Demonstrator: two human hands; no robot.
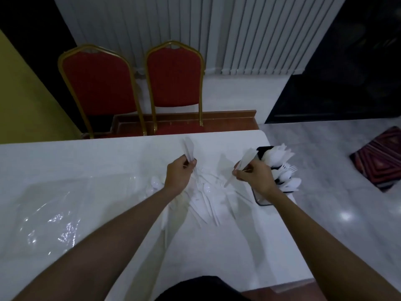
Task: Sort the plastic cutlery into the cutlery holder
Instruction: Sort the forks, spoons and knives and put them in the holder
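My left hand (179,173) grips a bunch of white plastic knives (189,148), blades pointing up and away. My right hand (255,174) holds another bundle of white plastic knives (243,164), tilted toward the cutlery holder (261,199). The holder is a dark, divided caddy at the table's right edge, holding white spoons (275,156) in the far compartment and forks and spoons (287,174) nearer. A loose pile of white plastic cutlery (206,200) lies on the white table between my hands.
A crumpled clear plastic wrapper (50,213) lies on the table (97,157) at the left. Two red chairs (173,83) with gold frames stand behind the far edge. The table's right edge runs just past the holder, with shiny floor and a patterned cushion (379,159) beyond.
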